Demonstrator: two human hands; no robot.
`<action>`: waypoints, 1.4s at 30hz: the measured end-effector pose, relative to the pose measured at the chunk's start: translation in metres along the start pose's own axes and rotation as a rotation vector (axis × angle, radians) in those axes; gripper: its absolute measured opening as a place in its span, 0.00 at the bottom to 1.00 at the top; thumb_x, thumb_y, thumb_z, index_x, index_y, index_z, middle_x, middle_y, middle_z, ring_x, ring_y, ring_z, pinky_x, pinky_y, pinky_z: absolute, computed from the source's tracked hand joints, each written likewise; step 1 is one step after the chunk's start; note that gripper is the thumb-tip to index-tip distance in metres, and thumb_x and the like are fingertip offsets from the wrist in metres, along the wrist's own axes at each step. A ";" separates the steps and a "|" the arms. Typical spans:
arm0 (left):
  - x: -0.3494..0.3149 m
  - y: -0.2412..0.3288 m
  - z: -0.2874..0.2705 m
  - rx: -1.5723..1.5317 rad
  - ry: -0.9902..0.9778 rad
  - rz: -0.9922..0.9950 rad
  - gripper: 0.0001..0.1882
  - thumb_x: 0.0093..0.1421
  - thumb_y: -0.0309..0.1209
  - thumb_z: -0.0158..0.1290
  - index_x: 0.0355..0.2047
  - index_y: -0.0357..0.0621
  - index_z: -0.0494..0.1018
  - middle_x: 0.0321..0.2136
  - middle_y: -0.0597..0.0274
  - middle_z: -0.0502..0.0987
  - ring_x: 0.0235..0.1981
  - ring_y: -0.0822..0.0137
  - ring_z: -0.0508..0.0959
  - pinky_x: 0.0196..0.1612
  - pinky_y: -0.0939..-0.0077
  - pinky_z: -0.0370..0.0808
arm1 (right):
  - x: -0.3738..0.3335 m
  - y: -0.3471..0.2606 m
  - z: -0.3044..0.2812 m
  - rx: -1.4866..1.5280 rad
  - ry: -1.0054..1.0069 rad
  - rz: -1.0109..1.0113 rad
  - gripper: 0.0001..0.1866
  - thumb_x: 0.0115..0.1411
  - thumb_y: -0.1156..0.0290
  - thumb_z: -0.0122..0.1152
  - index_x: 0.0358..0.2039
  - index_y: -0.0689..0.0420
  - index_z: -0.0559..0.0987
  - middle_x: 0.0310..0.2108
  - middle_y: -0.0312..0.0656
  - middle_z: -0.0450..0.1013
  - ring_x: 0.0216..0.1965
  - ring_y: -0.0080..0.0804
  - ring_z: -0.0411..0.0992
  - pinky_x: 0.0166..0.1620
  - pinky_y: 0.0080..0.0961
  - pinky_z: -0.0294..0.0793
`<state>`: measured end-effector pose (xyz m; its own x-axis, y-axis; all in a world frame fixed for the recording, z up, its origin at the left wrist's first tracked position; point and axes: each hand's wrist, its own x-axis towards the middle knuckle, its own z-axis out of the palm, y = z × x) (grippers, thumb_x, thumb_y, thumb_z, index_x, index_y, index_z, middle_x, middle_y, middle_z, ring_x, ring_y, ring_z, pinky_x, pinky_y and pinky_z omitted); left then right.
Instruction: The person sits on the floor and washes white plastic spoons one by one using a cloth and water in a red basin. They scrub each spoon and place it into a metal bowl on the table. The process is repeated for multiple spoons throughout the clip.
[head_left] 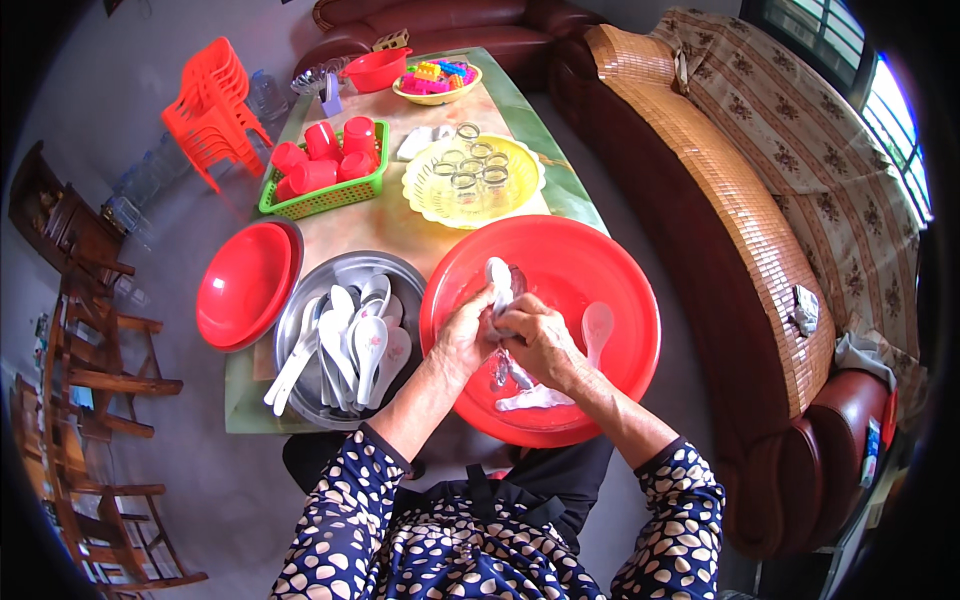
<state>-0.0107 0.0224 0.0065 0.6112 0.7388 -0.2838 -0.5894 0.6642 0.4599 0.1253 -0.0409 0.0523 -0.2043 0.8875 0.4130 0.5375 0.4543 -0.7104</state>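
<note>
Both my hands are closed over the large red basin (640, 330). Fingers of my left hand (464, 332) and my right hand (542, 338) meet around a bunched white cloth (500, 278), its pale end sticking up beyond them. Whether anything is wrapped inside it is hidden by my fingers. To the right of my right hand, a white soup spoon (597, 330) leans in the basin. A crumpled-looking white piece (535, 399) lies below my hands, next to shiny wet glints. At left, a steel bowl (405, 275) holds several white soup spoons (368, 345), some with pink flower prints.
Stacked red basins (245, 285) sit left of the steel bowl. Farther up the table are a green basket (330, 203) of red cups, a yellow tray (520, 185) with glass rings or cups, and a yellow bowl (432, 98) of toy blocks. A long sofa (640, 220) lines the right.
</note>
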 end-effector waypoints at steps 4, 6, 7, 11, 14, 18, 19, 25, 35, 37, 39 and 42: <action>0.004 0.000 0.002 -0.002 0.206 0.065 0.15 0.62 0.39 0.45 0.44 0.43 0.68 0.31 0.62 0.74 0.32 0.66 0.75 0.33 0.71 0.75 | -0.004 0.001 -0.029 -0.160 -0.467 0.185 0.07 0.46 0.76 0.58 0.29 0.57 0.79 0.32 0.50 0.72 0.33 0.50 0.72 0.36 0.39 0.73; 0.001 0.001 0.003 0.097 0.135 0.012 0.14 0.63 0.40 0.44 0.43 0.46 0.68 0.28 0.65 0.73 0.27 0.68 0.73 0.27 0.73 0.72 | -0.019 0.034 -0.025 -0.327 -0.393 0.153 0.09 0.47 0.71 0.58 0.30 0.60 0.78 0.28 0.49 0.74 0.31 0.50 0.74 0.35 0.42 0.73; -0.002 0.002 0.003 0.151 0.101 -0.012 0.14 0.63 0.40 0.44 0.43 0.47 0.68 0.26 0.66 0.72 0.24 0.69 0.72 0.24 0.74 0.71 | -0.023 0.039 -0.023 -0.429 -0.326 0.133 0.09 0.47 0.70 0.59 0.30 0.60 0.78 0.26 0.49 0.75 0.30 0.50 0.74 0.35 0.43 0.74; -0.010 0.010 0.022 0.021 0.103 -0.108 0.15 0.64 0.47 0.40 0.42 0.56 0.69 0.22 0.73 0.68 0.17 0.76 0.64 0.17 0.82 0.59 | -0.007 0.041 -0.035 -0.037 -0.172 0.366 0.10 0.50 0.73 0.56 0.33 0.63 0.76 0.25 0.51 0.76 0.27 0.39 0.77 0.34 0.32 0.77; -0.016 0.006 0.040 0.067 0.185 -0.094 0.17 0.63 0.50 0.41 0.42 0.55 0.69 0.22 0.73 0.70 0.18 0.76 0.67 0.18 0.82 0.61 | 0.013 0.031 -0.043 0.471 0.105 0.379 0.13 0.50 0.79 0.55 0.38 0.65 0.75 0.27 0.46 0.76 0.30 0.28 0.76 0.36 0.24 0.76; -0.010 0.009 0.006 0.040 -0.186 -0.122 0.22 0.60 0.55 0.43 0.42 0.52 0.69 0.31 0.67 0.77 0.32 0.72 0.77 0.28 0.75 0.74 | 0.033 -0.004 -0.022 0.600 0.252 0.309 0.18 0.50 0.77 0.58 0.44 0.64 0.73 0.33 0.47 0.76 0.35 0.28 0.75 0.40 0.25 0.75; -0.010 0.008 0.013 0.078 -0.129 -0.085 0.22 0.59 0.55 0.44 0.42 0.53 0.70 0.31 0.69 0.76 0.32 0.73 0.76 0.28 0.75 0.74 | 0.034 0.006 -0.009 0.514 0.293 0.285 0.19 0.51 0.77 0.58 0.45 0.63 0.72 0.36 0.48 0.75 0.36 0.32 0.74 0.42 0.26 0.74; -0.019 0.003 0.039 0.042 -0.149 0.054 0.21 0.62 0.49 0.42 0.50 0.54 0.66 0.44 0.70 0.72 0.46 0.73 0.72 0.46 0.75 0.73 | 0.030 -0.014 0.003 0.152 0.340 0.148 0.18 0.47 0.81 0.52 0.42 0.62 0.72 0.39 0.55 0.69 0.40 0.53 0.71 0.42 0.37 0.72; -0.010 0.000 0.020 0.159 -0.154 0.012 0.27 0.62 0.54 0.38 0.53 0.49 0.65 0.49 0.66 0.70 0.51 0.67 0.69 0.54 0.67 0.67 | 0.010 -0.016 -0.004 0.157 0.152 0.199 0.15 0.47 0.82 0.50 0.39 0.63 0.73 0.34 0.55 0.69 0.36 0.54 0.71 0.38 0.40 0.70; -0.008 0.000 0.016 0.141 -0.168 -0.002 0.27 0.62 0.53 0.39 0.53 0.49 0.65 0.48 0.67 0.70 0.49 0.68 0.70 0.52 0.67 0.68 | 0.006 -0.015 -0.007 0.105 0.110 0.160 0.16 0.47 0.83 0.52 0.39 0.64 0.73 0.34 0.52 0.70 0.36 0.48 0.72 0.38 0.34 0.72; -0.008 0.000 0.017 0.146 -0.136 0.022 0.27 0.62 0.53 0.39 0.52 0.49 0.65 0.47 0.67 0.71 0.47 0.70 0.71 0.51 0.68 0.70 | 0.001 -0.015 -0.007 0.080 0.090 0.110 0.16 0.47 0.84 0.53 0.39 0.65 0.73 0.35 0.51 0.71 0.36 0.45 0.73 0.38 0.31 0.73; -0.010 0.001 0.024 0.130 -0.051 0.079 0.25 0.62 0.53 0.39 0.51 0.50 0.65 0.46 0.68 0.71 0.42 0.72 0.72 0.47 0.70 0.72 | -0.010 -0.016 -0.004 0.081 0.093 0.020 0.15 0.46 0.84 0.53 0.38 0.65 0.74 0.36 0.51 0.71 0.37 0.46 0.73 0.39 0.32 0.73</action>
<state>-0.0045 0.0129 0.0295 0.5941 0.7789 -0.2007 -0.5650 0.5817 0.5851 0.1214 -0.0575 0.0618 -0.1154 0.8870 0.4470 0.4724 0.4449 -0.7608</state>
